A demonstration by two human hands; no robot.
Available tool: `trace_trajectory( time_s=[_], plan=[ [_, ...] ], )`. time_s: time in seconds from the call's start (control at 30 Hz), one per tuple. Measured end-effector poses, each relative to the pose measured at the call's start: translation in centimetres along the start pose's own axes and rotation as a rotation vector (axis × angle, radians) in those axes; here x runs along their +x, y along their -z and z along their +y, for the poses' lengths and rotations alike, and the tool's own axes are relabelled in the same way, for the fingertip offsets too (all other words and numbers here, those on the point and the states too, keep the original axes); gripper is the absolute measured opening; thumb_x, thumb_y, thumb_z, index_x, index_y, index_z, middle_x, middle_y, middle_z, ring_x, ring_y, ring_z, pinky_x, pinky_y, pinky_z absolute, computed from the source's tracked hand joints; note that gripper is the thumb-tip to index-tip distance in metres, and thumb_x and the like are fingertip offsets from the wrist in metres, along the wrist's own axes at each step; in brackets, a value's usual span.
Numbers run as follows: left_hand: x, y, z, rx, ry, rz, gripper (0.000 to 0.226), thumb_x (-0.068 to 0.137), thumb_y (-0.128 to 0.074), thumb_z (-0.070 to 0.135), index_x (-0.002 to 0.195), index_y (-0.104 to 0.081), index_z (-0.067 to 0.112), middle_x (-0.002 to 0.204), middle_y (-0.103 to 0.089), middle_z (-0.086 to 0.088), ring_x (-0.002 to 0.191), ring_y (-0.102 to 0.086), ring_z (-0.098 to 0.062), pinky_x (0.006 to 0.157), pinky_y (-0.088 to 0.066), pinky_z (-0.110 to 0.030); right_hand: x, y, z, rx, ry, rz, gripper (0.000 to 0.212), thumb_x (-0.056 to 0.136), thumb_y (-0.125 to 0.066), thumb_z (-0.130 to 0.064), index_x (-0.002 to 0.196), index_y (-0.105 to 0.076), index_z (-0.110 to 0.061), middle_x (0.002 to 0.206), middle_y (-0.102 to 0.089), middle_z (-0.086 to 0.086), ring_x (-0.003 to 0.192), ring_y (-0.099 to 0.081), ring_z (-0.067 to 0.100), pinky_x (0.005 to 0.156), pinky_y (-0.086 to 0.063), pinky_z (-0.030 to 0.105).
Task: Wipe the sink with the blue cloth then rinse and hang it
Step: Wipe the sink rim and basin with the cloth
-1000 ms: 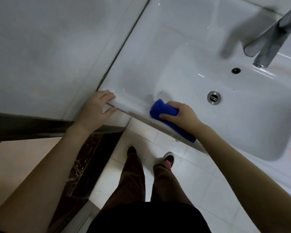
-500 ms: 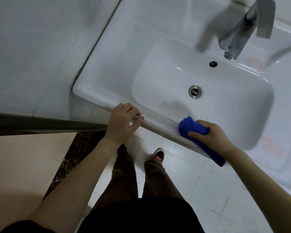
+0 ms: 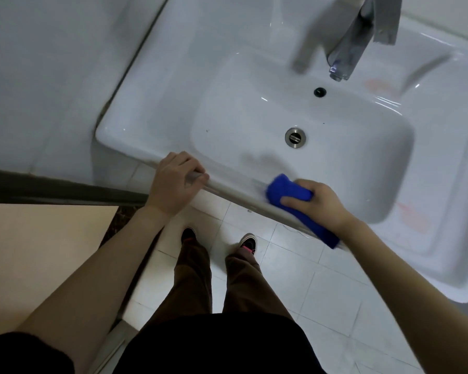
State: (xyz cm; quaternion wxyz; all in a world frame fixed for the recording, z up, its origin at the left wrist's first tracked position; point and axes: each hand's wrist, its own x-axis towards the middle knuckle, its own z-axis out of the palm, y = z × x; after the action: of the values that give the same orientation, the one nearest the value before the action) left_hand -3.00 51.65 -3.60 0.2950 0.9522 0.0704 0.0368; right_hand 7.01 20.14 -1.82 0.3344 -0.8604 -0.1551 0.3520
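At frame centre, the right hand (image 3: 320, 205) clamped the blue cloth (image 3: 289, 194) against the sink (image 3: 157, 103) front rim; the left hand (image 3: 173, 182) gripped that rim.

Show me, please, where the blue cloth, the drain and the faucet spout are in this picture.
blue cloth (image 3: 287, 188): head view, on the bunched front end.
drain (image 3: 295, 137): head view, on the metal stopper's centre.
faucet spout (image 3: 343, 60): head view, on the lower spout body.
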Motion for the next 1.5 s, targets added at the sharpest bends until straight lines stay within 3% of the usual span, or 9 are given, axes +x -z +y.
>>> trace_trajectory(
  time_s=[0.13,0.27,0.4,0.57,0.7,0.83,1.0,1.33,1.5],
  plan=[
    [0.2,-0.2,0.1,0.012,0.004,0.012,0.017,0.085,-0.06,0.032,0.082,-0.064,0.015,0.088,-0.06,0.0,0.086,-0.046,-0.016,0.077,-0.032,-0.028,-2.6,2.1,3.1,-0.013,-0.044,0.03,0.018,0.084,-0.071,-0.046,0.09,-0.065,-0.029,0.081,-0.068,-0.007,0.077,-0.062,0.014,0.071,-0.047,0.029],
    [0.0,-0.6,0.1,0.016,0.007,0.034,0.015,0.085,-0.061,0.029,0.081,-0.065,0.015,0.087,-0.06,0.0,0.085,-0.048,-0.019,0.076,-0.033,-0.029,1.7,-1.6,-1.4,0.009,0.035,0.064,0.026,0.082,-0.072,-0.049,0.085,-0.066,-0.024,0.076,-0.066,-0.002,0.073,-0.06,0.017,0.069,-0.048,0.033],
    [-0.2,-0.5,-0.1,0.022,-0.003,0.025,0.013,0.085,-0.063,0.026,0.083,-0.065,0.013,0.085,-0.059,-0.003,0.083,-0.047,-0.019,0.074,-0.032,-0.026,5.2,-4.4,-5.4,0.03,0.087,-0.007,0.028,0.082,-0.07,-0.051,0.087,-0.066,-0.024,0.079,-0.066,0.0,0.076,-0.061,0.019,0.072,-0.051,0.038],
    [-0.1,-0.3,-0.6,-0.025,-0.028,0.039,0.016,0.083,-0.061,0.029,0.078,-0.065,0.015,0.082,-0.058,-0.001,0.078,-0.048,-0.02,0.073,-0.036,-0.032,-0.1,-0.5,-0.1,0.047,-0.041,0.04,0.024,0.082,-0.074,-0.046,0.092,-0.068,-0.025,0.085,-0.069,-0.005,0.078,-0.063,0.012,0.076,-0.053,0.035],
    [0.2,-0.5,-0.6,-0.045,-0.037,0.053,0.013,0.081,-0.063,0.027,0.076,-0.065,0.016,0.081,-0.058,-0.001,0.077,-0.047,-0.021,0.073,-0.034,-0.031,-3.5,2.4,3.0,0.046,-0.113,0.104,0.042,0.069,-0.071,-0.063,0.091,-0.069,-0.028,0.084,-0.069,-0.012,0.079,-0.062,0.007,0.075,-0.051,0.029],
    [0.1,-0.6,-0.5,-0.052,-0.019,0.041,0.013,0.081,-0.063,0.029,0.076,-0.064,0.017,0.082,-0.058,0.0,0.079,-0.047,-0.02,0.073,-0.036,-0.033,0.7,-0.7,-0.4,0.061,-0.043,0.082,0.024,0.078,-0.079,-0.041,0.09,-0.069,-0.022,0.085,-0.069,-0.005,0.08,-0.061,0.012,0.082,-0.052,0.036],
    [0.1,-0.3,-0.8,-0.027,-0.033,-0.004,0.016,0.085,-0.063,0.03,0.082,-0.064,0.015,0.085,-0.058,-0.001,0.082,-0.049,-0.019,0.075,-0.039,-0.034,5.5,-4.7,-5.8,0.069,0.047,0.026,0.03,0.082,-0.074,-0.045,0.102,-0.07,-0.023,0.096,-0.07,-0.004,0.089,-0.063,0.016,0.084,-0.051,0.034],
    [0.5,0.2,-0.1,0.016,-0.003,0.005,0.024,0.082,-0.059,0.035,0.085,-0.069,0.013,0.088,-0.06,-0.004,0.085,-0.052,-0.024,0.076,-0.043,-0.037,-1.1,0.5,2.0,0.069,-0.047,0.078,0.019,0.081,-0.074,-0.047,0.091,-0.068,-0.032,0.086,-0.069,-0.01,0.082,-0.063,0.013,0.08,-0.053,0.035],
    [1.5,-2.1,6.7,-0.009,-0.087,0.0,0.027,0.086,-0.057,0.032,0.096,-0.069,0.011,0.094,-0.065,-0.007,0.088,-0.058,-0.027,0.081,-0.047,-0.038,-0.7,0.5,2.3,0.055,-0.005,0.071,0.024,0.081,-0.072,-0.051,0.094,-0.069,-0.031,0.089,-0.069,-0.01,0.083,-0.063,0.012,0.079,-0.053,0.034]
  ],
)
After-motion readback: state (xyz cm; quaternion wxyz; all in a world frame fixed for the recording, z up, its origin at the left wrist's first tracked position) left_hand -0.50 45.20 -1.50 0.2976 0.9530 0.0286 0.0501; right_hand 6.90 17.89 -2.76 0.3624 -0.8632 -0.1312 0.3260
